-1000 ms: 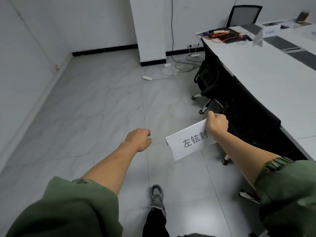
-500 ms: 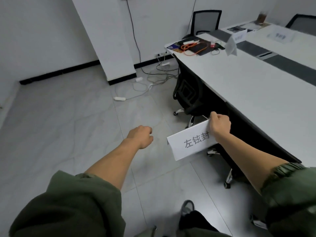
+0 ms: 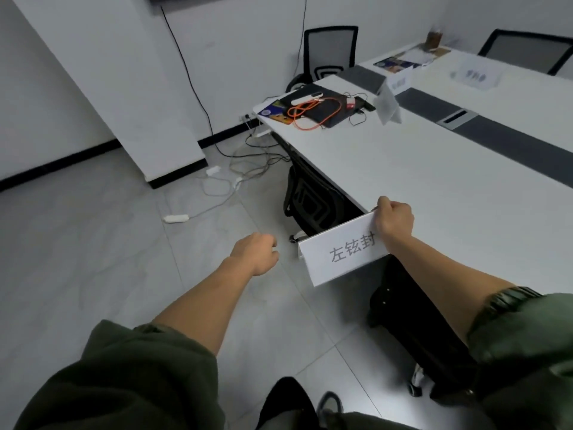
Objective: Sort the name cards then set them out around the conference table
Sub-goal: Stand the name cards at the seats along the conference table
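Note:
My right hand (image 3: pixel 395 219) grips the top right corner of a white folded name card (image 3: pixel 339 253) printed with three grey characters, holding it at the near edge of the long white conference table (image 3: pixel 440 181). My left hand (image 3: pixel 255 253) hangs over the floor to the left of the card, fingers curled, holding nothing. Other name cards stand further along the table: one folded card (image 3: pixel 387 103) seen from the side, one (image 3: pixel 398 82) behind it, and a blurred one (image 3: pixel 476 75) at the far side.
Black office chairs (image 3: pixel 313 203) are tucked under the table's near side; two more (image 3: pixel 330 51) stand at the far end. An orange cable (image 3: pixel 313 114), a dark pad and small devices lie on the table corner. Power strips and cables (image 3: pixel 214 187) trail across the grey tiled floor.
The view has swung right and closer to the table. My right hand has carried the card up to the table edge. My left hand stays curled and has nothing in it.

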Tool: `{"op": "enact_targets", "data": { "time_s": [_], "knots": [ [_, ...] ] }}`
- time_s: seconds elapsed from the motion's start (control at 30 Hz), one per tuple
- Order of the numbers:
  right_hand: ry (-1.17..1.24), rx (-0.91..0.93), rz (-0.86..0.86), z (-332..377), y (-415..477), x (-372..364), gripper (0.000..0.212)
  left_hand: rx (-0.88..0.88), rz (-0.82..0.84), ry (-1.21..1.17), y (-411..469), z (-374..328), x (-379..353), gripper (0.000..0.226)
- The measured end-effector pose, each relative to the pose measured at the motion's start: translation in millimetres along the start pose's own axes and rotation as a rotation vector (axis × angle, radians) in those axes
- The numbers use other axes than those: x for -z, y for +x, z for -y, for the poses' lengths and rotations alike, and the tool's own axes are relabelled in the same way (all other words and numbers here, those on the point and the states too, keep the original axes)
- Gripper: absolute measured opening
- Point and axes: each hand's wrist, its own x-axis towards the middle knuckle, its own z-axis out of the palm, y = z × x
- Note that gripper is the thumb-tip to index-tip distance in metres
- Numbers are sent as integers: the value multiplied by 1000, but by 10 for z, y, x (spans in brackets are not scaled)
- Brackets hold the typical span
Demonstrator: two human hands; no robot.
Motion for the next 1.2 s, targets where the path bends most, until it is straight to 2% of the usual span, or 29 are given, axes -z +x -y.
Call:
{"op": "enact_targets", "data": {
  "time_s": [0.13, 0.27, 0.43, 0.53, 0.7, 0.87, 1.2],
  "knots": [
    [22, -57, -81, 121, 623, 11, 52, -93, 5, 7, 786, -246, 260, 34],
    [25, -117, -193, 114, 1224, 131, 54, -232, 23, 27, 1602, -612, 465, 30],
    [59, -199, -371, 16, 1870, 446, 49, -417, 32, 110, 2631, -1169, 708, 36],
    [67, -265, -481, -87, 2093, 733, 50, -535, 111, 138, 2995, -1600, 735, 41],
    [108, -406, -692, -456, 2317, 1433, 53, -712, 156, 229, 3416, -2615, 707, 40],
    [107, -492, -784, -877, 2454, 2111, 48, -803, 206, 281, 3546, -3469, 483, 39],
    [139, -590, -848, -1883, 3160, 3247, 47, -841, 310, 286, 3688, -4996, -358, 40]
  ]
}}
